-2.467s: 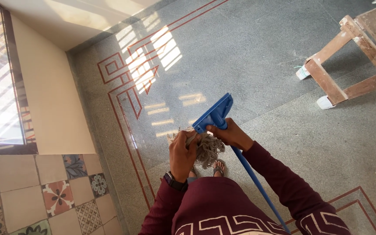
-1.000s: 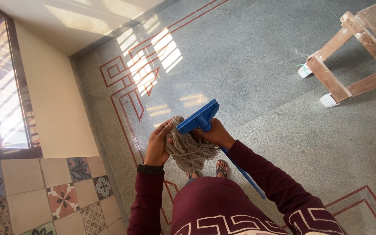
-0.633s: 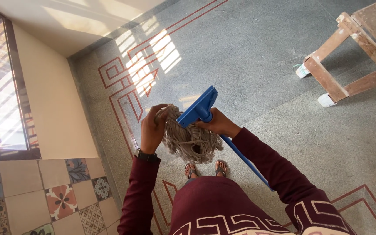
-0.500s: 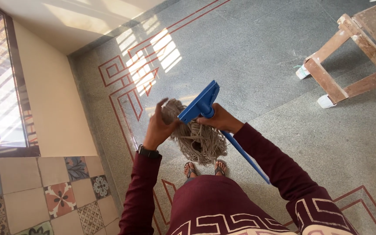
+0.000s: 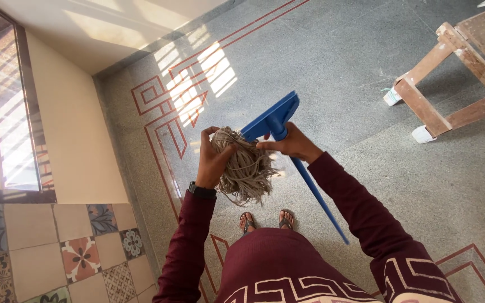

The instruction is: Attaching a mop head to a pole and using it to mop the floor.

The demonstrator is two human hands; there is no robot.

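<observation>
Mop strands [image 5: 245, 165] bunched in left hand [image 5: 215, 159], open floor [image 5: 338, 67] ahead.

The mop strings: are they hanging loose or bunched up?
Bunched up. The left hand gathers the mop strings into a clump beside the blue mop head, which the right hand holds up.

The left hand [image 5: 213, 160] clasps the grey string mop head [image 5: 243, 165], while the right hand [image 5: 292, 142] holds the blue mop handle [image 5: 315, 196] just below the blue clamp [image 5: 271, 116]. A wooden stool [image 5: 456, 73] stands well apart on the speckled floor [image 5: 332, 67].
</observation>
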